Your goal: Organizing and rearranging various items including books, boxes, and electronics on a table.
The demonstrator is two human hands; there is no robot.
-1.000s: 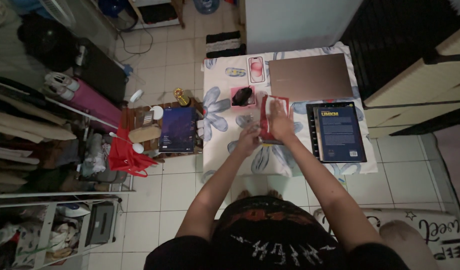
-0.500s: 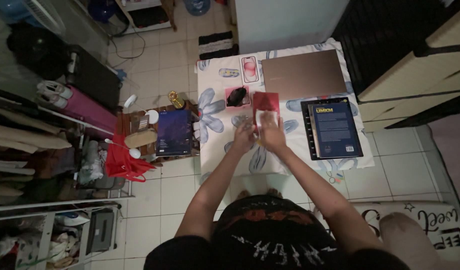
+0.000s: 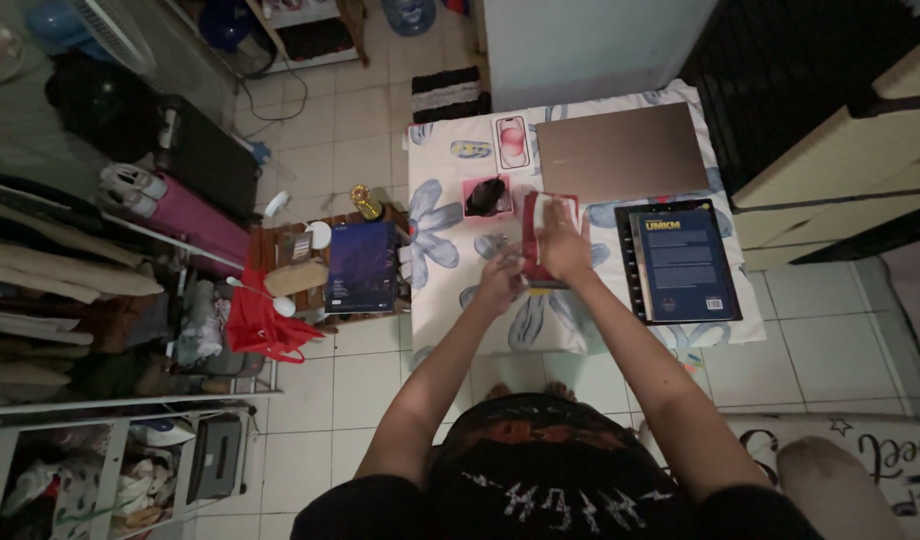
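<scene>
A red book or notebook (image 3: 536,225) lies on a table covered with a white cloth with blue flowers (image 3: 440,250). My right hand (image 3: 563,240) lies flat on it, pressing a white cloth or tissue (image 3: 558,209) against its cover. My left hand (image 3: 500,281) rests at the book's lower left edge, fingers curled by it. Just left of the book sits a dark computer mouse on a pink pad (image 3: 487,195).
A closed brown laptop (image 3: 620,152) and a pink phone box (image 3: 511,141) lie at the table's far side. A dark blue book on a black binder (image 3: 678,262) lies at the right. A low stool with a blue box (image 3: 360,265) stands left.
My right hand slid toward me on the red book half a second ago, and is now back up on its upper part. The view shifted slightly.
</scene>
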